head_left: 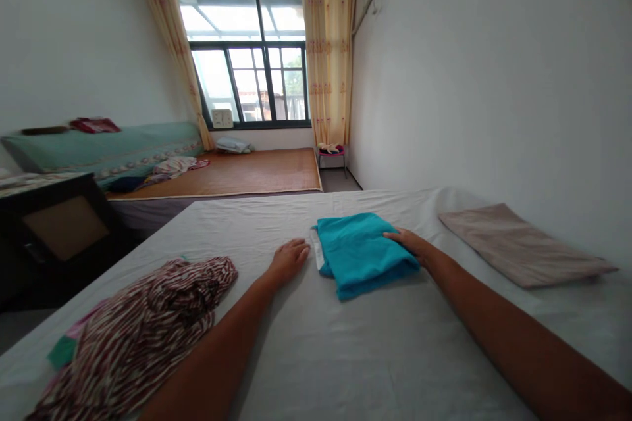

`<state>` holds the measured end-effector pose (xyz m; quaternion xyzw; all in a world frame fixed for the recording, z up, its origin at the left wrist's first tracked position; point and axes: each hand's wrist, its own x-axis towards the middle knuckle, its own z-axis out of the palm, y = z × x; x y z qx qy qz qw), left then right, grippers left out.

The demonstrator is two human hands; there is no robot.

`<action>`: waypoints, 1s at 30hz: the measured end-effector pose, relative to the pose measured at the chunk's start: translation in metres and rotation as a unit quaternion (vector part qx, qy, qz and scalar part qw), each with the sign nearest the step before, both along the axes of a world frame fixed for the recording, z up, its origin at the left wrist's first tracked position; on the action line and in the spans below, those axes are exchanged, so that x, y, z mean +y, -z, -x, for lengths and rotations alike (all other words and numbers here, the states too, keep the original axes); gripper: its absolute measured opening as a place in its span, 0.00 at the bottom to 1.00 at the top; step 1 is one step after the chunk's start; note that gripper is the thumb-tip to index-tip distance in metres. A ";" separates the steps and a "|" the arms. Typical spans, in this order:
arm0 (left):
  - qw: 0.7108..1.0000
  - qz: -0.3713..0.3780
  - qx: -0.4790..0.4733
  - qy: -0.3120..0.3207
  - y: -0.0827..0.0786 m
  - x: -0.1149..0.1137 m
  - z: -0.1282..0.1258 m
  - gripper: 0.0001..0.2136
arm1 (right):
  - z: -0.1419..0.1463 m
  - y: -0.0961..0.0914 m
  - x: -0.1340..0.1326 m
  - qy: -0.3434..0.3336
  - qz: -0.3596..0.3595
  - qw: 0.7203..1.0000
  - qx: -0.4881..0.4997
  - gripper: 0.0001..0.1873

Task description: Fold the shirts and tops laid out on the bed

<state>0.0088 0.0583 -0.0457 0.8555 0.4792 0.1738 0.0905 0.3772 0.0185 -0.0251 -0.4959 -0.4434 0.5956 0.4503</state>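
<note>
A folded turquoise cloth [358, 251] lies on the white sheet of the bed [316, 342] in front of me. My right hand [411, 243] rests flat on its right edge, fingers stretched out. My left hand [290, 258] lies on the sheet just left of the cloth, fingers curled down, close to its white-trimmed edge and holding nothing.
A heap of red-and-white striped clothes [148, 329] lies at the bed's left front. A flat beige pillow [518, 245] sits at the right by the wall. Beyond the bed are a bamboo-mat platform [237, 174], a dark cabinet [54, 223] and a window.
</note>
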 end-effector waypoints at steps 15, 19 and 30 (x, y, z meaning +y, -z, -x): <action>0.996 -0.063 0.069 -0.001 0.013 0.018 0.009 0.22 | -0.004 -0.021 0.003 0.112 -0.175 0.978 -0.031 0.35; 0.994 -0.076 0.072 0.006 0.014 0.021 0.011 0.22 | -0.054 -0.067 0.000 0.111 -0.225 0.968 -0.032 0.36; 0.993 -0.087 0.079 0.015 0.020 0.034 0.014 0.22 | -0.333 -0.083 -0.077 0.207 -0.101 0.946 -0.228 0.31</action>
